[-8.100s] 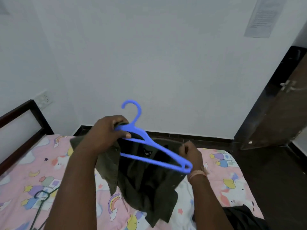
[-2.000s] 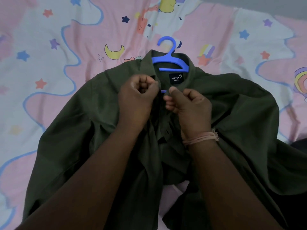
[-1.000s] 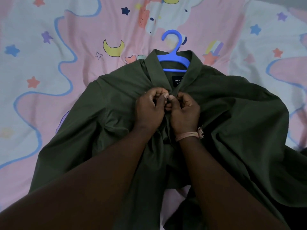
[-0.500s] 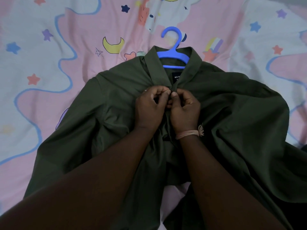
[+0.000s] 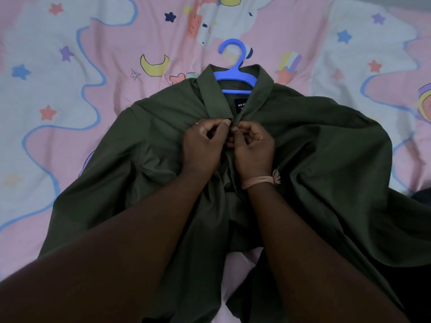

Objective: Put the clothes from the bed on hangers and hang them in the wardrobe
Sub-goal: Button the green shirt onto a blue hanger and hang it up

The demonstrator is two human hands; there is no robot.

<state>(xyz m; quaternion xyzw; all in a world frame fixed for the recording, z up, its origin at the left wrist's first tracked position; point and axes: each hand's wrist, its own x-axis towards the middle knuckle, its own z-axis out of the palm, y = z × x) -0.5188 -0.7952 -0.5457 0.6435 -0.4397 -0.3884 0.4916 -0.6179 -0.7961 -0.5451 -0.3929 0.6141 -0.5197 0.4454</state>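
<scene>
A dark olive green shirt (image 5: 326,159) lies spread on the bed with a blue plastic hanger (image 5: 235,73) inside its collar; the hook sticks out above the collar. Just below the collar, my left hand (image 5: 203,145) and my right hand (image 5: 254,148) meet at the shirt's front opening. Each hand pinches one edge of the placket between thumb and fingers. A black label shows inside the neck. The hanger's arms are hidden under the fabric.
The bed sheet (image 5: 70,89) is pink and white with stars, moons and rainbows and surrounds the shirt on all sides. A dark garment (image 5: 422,199) peeks in at the right edge.
Since eight seconds ago the shirt and hanger went from held in the air to lying on the bed. Over the last second both hands stay pinched together below the collar, barely shifting.
</scene>
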